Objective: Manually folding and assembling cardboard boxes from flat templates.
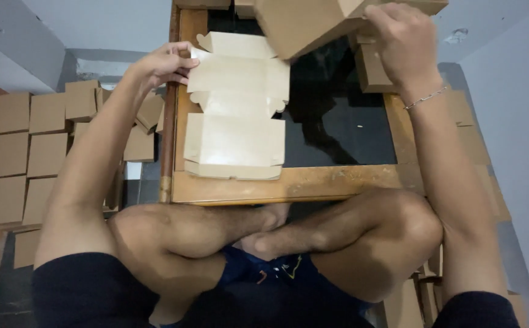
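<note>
Left grip (166,64) pinches flat carton blank (235,106), lengthwise away; right grip (401,42) clasps folded box (304,24).

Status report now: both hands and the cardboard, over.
Left hand pinching edge of flat box blank. Right hand gripping folded box above low table. Nothing in the way.
</note>
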